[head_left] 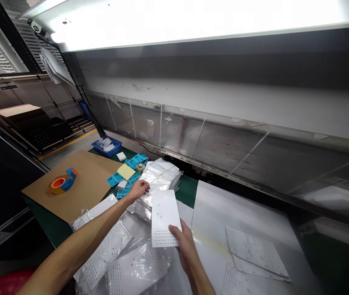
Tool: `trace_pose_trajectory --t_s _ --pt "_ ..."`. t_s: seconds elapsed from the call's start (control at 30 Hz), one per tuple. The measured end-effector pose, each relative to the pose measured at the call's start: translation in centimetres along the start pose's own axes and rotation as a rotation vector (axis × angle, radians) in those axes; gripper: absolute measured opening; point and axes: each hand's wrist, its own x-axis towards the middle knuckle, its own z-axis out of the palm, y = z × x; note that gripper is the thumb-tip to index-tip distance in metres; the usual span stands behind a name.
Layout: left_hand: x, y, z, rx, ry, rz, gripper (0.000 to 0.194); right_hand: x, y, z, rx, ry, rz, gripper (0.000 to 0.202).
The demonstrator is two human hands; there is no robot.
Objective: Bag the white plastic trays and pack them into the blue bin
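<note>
Panel [164, 215], white and slotted, in the right hand [184, 237], near a stack of clear bags [164, 172].
Thumb on its face, the right hand grips the panel by its lower right edge. The left hand [139, 189] is at the stack's left side, fingers curled; whether they pinch a bag, one cannot tell. Bagged panels [140, 268] lie nearer the person, loose panels [256, 250] to the right on a white sheet [214, 213]. Blue labels [114, 179] sit beyond the left hand; a tape dispenser [68, 180] rests on brown cardboard [91, 172].
</note>
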Motion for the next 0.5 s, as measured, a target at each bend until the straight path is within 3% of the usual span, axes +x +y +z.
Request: trace_pose_trajectory --t_s 0.17,0.3,0.5 --pt "-1.1 1.7 -1.0 -0.069 0.025 0.102 0.025 5.0 -1.3 2.3 -0.021 -0.033 -0.005 0.047" --pt "-3.0 2.6 -1.4 -0.041 -0.021 0.192 0.024 9.3 -1.8 4.3 -0.028 0.004 -0.04 0.037" --pt "-9.7 4.9 -2.8 -0.06 -0.119 0.234 0.024 12.6 -2.1 5.7 -0.055 0.035 -0.009 0.029"
